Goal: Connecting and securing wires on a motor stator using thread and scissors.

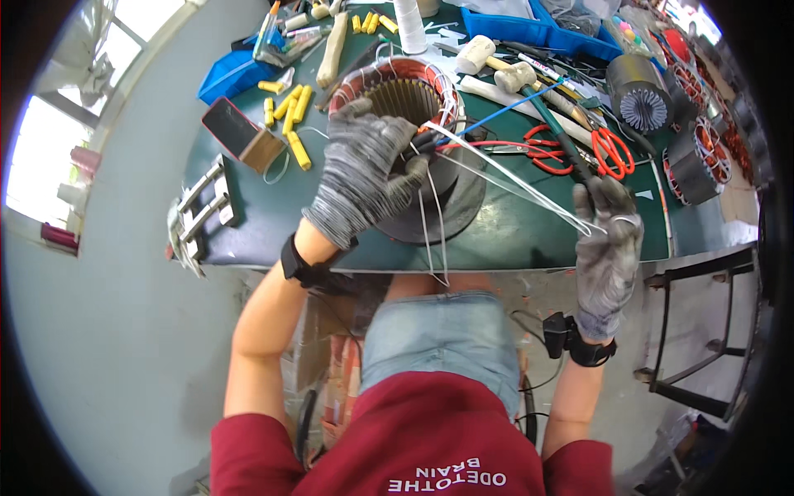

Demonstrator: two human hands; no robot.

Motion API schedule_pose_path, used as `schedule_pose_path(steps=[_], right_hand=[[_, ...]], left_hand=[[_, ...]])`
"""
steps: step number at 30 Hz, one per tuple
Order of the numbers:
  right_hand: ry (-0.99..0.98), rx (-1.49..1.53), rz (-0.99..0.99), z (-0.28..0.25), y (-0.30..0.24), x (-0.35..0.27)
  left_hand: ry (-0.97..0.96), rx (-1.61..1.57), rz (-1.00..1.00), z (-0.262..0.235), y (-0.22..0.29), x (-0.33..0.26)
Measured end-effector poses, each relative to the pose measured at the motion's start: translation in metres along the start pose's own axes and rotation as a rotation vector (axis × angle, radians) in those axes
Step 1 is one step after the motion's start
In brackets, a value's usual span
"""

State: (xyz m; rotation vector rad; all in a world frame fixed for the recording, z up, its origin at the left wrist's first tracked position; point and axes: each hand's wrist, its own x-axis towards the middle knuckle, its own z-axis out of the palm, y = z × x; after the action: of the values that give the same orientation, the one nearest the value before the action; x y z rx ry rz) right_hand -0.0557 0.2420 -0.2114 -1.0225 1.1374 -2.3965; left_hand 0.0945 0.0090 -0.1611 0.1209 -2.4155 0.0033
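A motor stator (405,99) with copper windings laced in white stands on a dark round base (463,202) at the table's near middle. My left hand (364,174), in a grey knit glove, lies against its near-left rim. Its fingers and thumb are closed around the dark-sleeved lead wires (426,142), from which a blue and a red wire run right. White cord (517,183) stretches from these leads to my gloved right hand (609,248), whose fingers are curled on its end. Another loop of the cord hangs down past the table edge.
Red-handled scissors (612,153), mallets (475,54) and a green-handled tool (562,132) lie to the right. More stators (641,95) stand beyond. Yellow rolls (298,150), a dark-faced box (240,132) and a metal fixture (207,198) are left. Blue bins (513,26) line the back.
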Motion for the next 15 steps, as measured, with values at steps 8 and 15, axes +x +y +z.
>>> schedule_pose_path(steps=[8,15], right_hand=[[-0.370,-1.033,-0.051,0.072,0.059,-0.002],[-0.315,-0.677,0.044,0.023,0.044,-0.021]], left_hand=[[-0.063,-0.005,-0.056,-0.002,0.001,-0.003],[-0.005,-0.006,-0.035,-0.001,0.001,-0.005]])
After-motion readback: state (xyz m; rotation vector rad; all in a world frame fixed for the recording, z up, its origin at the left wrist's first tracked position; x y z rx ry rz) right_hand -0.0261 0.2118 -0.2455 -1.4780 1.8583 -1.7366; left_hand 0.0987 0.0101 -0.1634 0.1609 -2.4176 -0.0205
